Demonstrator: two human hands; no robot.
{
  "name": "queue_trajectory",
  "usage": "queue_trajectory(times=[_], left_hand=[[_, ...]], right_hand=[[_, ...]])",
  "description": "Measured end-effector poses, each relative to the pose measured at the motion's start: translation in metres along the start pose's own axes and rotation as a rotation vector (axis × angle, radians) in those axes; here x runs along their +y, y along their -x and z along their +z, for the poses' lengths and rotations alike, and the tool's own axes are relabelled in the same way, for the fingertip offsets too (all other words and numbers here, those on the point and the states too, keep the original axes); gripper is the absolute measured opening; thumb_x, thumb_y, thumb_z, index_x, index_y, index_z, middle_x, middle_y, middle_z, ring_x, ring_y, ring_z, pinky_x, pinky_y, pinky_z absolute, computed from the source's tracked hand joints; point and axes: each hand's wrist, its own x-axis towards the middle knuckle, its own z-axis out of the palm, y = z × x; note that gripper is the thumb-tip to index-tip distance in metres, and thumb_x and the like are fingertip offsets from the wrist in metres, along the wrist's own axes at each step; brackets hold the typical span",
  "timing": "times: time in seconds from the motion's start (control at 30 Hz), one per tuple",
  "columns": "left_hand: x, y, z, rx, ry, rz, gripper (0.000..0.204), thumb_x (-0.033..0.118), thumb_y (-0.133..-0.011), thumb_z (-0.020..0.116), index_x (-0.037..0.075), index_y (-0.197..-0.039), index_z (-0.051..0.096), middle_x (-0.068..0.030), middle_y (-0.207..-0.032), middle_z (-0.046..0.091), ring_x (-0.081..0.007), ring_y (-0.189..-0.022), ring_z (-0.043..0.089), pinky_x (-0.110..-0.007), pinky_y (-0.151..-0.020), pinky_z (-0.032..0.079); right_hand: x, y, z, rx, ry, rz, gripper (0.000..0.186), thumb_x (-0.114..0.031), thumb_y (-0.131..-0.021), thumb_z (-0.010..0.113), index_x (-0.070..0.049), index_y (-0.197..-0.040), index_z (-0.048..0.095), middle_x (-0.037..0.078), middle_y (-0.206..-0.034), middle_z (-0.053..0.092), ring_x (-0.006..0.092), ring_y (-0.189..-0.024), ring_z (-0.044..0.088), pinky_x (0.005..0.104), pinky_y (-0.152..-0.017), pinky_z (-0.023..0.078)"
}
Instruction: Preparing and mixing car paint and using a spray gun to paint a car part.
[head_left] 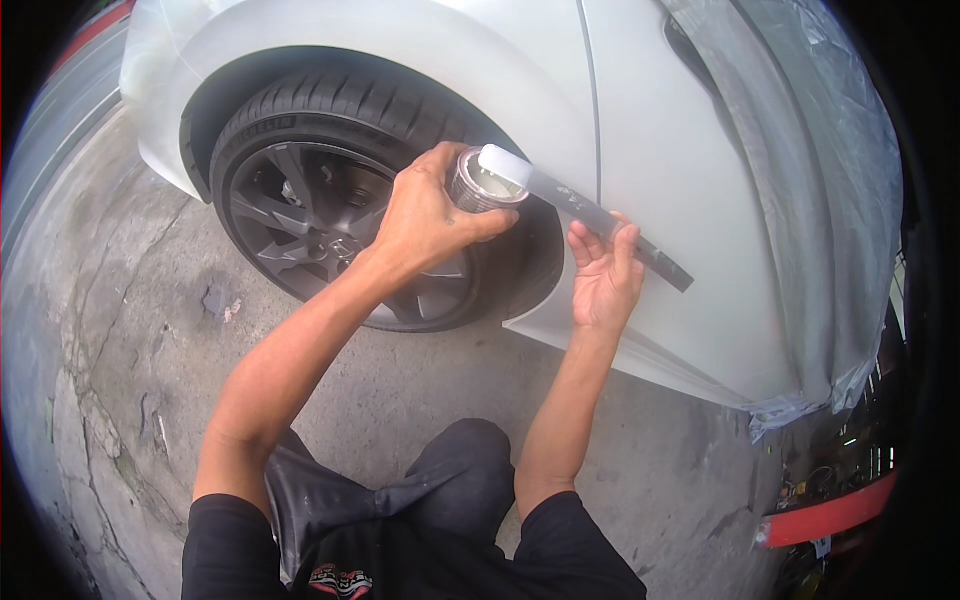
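My left hand (pixel 432 208) is wrapped round a short, ribbed, silvery can (pixel 487 185), its open mouth tilted toward me with something pale inside. My right hand (pixel 606 268) grips a long, flat, dark grey strip (pixel 640 245) with its fingers. The strip slants up and left, and its rounded white end (pixel 505 166) lies over the can's mouth; I cannot tell whether the two touch. Both hands are in front of the car's white body panel (pixel 530 60), beside the front wheel. What the white end is made of is unclear.
A black tire (pixel 350 105) on a dark spoked wheel (pixel 310 235) stands left of my hands. Translucent plastic sheeting (pixel 800 150) drapes the car's right side. The floor (pixel 130 330) is cracked concrete. A red curved bar (pixel 835 512) lies at lower right.
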Motion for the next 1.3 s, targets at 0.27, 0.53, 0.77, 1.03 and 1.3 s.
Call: queue_trajectory(times=[0.27, 0.53, 0.77, 1.03, 1.3], left_hand=[[0.001, 0.0, 0.001, -0.011, -0.008, -0.011, 0.075, 0.03, -0.063, 0.084, -0.012, -0.12, 0.06, -0.0246, -0.105, 0.069, -0.0301, -0.096, 0.069, -0.037, -0.085, 0.055], [0.006, 0.0, 0.002, -0.022, -0.054, -0.01, 0.074, 0.031, -0.065, 0.085, -0.008, -0.122, 0.06, -0.0191, -0.103, 0.071, -0.0227, -0.094, 0.07, -0.033, -0.085, 0.055], [-0.003, 0.026, 0.016, -0.082, -0.03, -0.014, 0.068, 0.028, -0.066, 0.084, -0.007, -0.12, 0.061, -0.0192, -0.107, 0.071, -0.0261, -0.1, 0.069, -0.036, -0.09, 0.054], [-0.031, 0.081, 0.042, -0.293, -0.039, -0.03, 0.069, 0.02, -0.065, 0.087, -0.001, -0.123, 0.056, -0.0125, -0.114, 0.063, -0.0242, -0.104, 0.063, -0.038, -0.093, 0.049], [0.045, 0.095, 0.036, -0.484, 0.023, -0.073, 0.066, 0.013, -0.06, 0.087, 0.002, -0.119, 0.058, -0.014, -0.113, 0.065, -0.0289, -0.103, 0.064, -0.041, -0.092, 0.05]], right_hand=[[0.0, 0.0, 0.0, 0.024, 0.014, 0.004, 0.043, -0.034, -0.103, 0.056, 0.007, -0.117, 0.057, 0.02, -0.099, 0.07, 0.0289, -0.086, 0.074, 0.0363, -0.074, 0.066], [-0.005, 0.004, 0.002, 0.047, 0.001, -0.007, 0.044, -0.033, -0.103, 0.056, 0.009, -0.117, 0.056, 0.021, -0.099, 0.07, 0.0291, -0.086, 0.074, 0.0364, -0.074, 0.066], [-0.027, 0.03, -0.006, 0.0, 0.173, -0.018, 0.037, -0.027, -0.104, 0.056, 0.009, -0.11, 0.061, 0.022, -0.09, 0.071, 0.03, -0.078, 0.075, 0.0383, -0.071, 0.065], [-0.072, 0.066, 0.0, -0.124, 0.549, 0.205, 0.02, -0.015, -0.098, 0.065, 0.004, -0.101, 0.068, 0.009, -0.089, 0.069, 0.0136, -0.077, 0.069, 0.0269, -0.066, 0.058], [-0.16, 0.073, 0.044, -0.122, 0.802, 0.425, 0.023, -0.021, -0.097, 0.068, 0.0, -0.108, 0.067, 0.008, -0.089, 0.067, 0.013, -0.078, 0.063, 0.0303, -0.067, 0.051]])
